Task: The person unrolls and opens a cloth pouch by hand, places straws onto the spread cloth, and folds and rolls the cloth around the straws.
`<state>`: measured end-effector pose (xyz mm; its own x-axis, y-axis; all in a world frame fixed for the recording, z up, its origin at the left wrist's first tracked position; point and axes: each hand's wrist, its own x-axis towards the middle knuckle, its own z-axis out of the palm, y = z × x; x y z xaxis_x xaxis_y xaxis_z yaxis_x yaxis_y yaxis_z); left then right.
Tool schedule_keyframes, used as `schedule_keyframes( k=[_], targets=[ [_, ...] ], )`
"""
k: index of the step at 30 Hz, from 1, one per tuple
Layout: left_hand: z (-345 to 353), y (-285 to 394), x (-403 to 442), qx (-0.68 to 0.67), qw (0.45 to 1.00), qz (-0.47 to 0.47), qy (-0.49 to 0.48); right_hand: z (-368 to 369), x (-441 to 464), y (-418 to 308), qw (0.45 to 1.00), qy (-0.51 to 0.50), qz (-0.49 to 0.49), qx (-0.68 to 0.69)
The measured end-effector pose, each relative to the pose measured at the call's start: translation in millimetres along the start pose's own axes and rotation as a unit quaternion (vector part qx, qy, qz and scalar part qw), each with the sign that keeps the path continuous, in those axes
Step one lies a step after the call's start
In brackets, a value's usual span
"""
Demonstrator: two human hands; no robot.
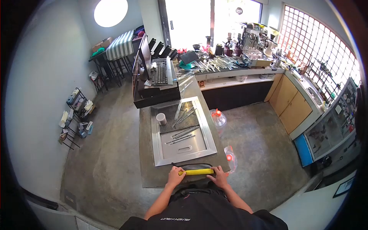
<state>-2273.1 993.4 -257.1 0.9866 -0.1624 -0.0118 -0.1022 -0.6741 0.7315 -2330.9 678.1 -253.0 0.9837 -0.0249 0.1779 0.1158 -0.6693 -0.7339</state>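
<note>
At the counter's near edge, my left hand (176, 176) has its fingers closed on the left end of a long yellow strip-like thing (197, 172). The fingers of my right hand (219, 176) are closed around its right end. Just behind the yellow strip lies a dark, flat pouch-like thing (194, 166), partly covered by it. Beyond that is a metal-framed tray (183, 158) set on the counter. Slender silver sticks (182, 137) lie in its near part, and more sticks (184, 117) rest on its dark mesh mat. A pale cylindrical container (161, 119) stands at the tray's left.
A keyboard (160, 71) and a monitor (145, 57) sit on a black stand (157, 98) past the tray. Many silver sticks (217, 64) cover the back counter beside an espresso machine (257, 46). Large clear bottles (219, 120) stand on the floor at right.
</note>
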Motion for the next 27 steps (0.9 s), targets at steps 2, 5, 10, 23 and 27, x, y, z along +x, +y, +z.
schedule_keyframes(
  k=[2,5,10,23,27],
  targets=[
    [3.6,3.8,3.0,0.037,0.997,-0.061,-0.005,0.4,-0.7,2.1,1.0,0.004,-0.016,-0.003],
    [-2.2,33.1,1.9,0.189,0.981,0.017,0.053,3.4,6.2,9.1,0.999,0.004,0.016,0.035],
    [25.1,17.8,14.7,0.072,0.984,0.161,0.028,6.2,13.7,16.7,0.998,-0.02,0.05,-0.018],
    [31.8,20.7,26.7,0.141,0.964,0.206,-0.093,41.1,18.5,27.0,0.982,0.108,0.146,0.055],
    [44.2,48.9,37.7,-0.085,0.984,0.1,-0.12,25.9,11.2,17.3,0.951,0.147,0.198,0.187]
  ],
)
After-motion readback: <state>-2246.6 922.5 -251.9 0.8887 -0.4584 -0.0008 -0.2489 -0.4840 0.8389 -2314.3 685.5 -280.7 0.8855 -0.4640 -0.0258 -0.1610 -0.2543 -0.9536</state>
